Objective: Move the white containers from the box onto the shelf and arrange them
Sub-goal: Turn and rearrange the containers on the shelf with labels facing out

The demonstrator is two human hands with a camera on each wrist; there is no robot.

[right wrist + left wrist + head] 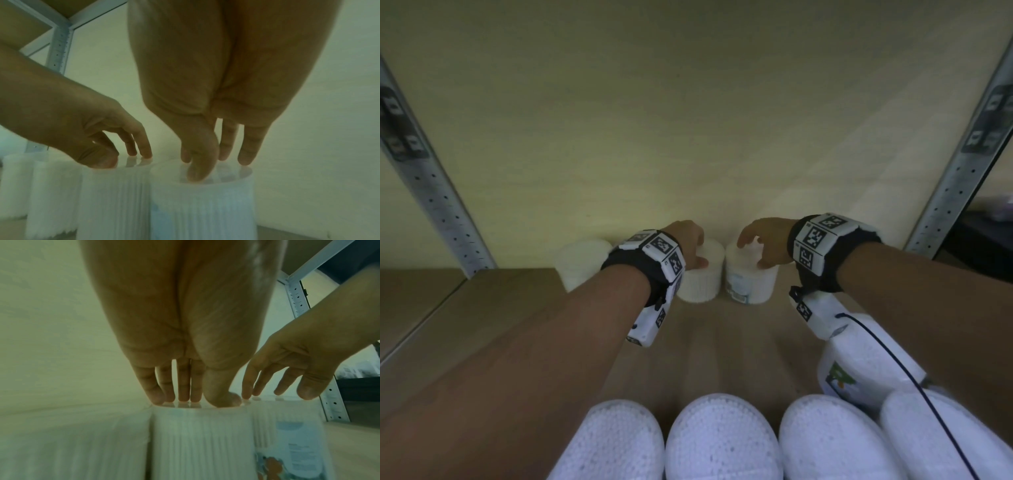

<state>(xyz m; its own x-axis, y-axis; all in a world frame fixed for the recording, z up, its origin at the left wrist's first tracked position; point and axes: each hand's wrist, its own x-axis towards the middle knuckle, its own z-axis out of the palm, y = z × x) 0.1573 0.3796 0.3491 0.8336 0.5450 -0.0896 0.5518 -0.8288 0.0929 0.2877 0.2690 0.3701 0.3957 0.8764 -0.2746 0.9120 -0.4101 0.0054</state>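
Three white ribbed containers stand in a row on the wooden shelf (500,308) against the back wall. My left hand (690,245) rests its straight fingertips on the lid of the middle container (702,274), and the left wrist view shows the left hand (197,395) touching that lid (201,443) from above. My right hand (760,245) touches the top of the right container (751,284), which carries a blue label. In the right wrist view the right hand (216,155) has its fingertips on this lid (201,207). Neither hand wraps round a container. The box is out of view.
A third container (582,263) stands left of the pair. Several white containers (722,442) line the bottom of the head view, and one labelled container (866,359) lies tilted under my right forearm. Perforated metal uprights (438,202) (955,178) flank the shelf.
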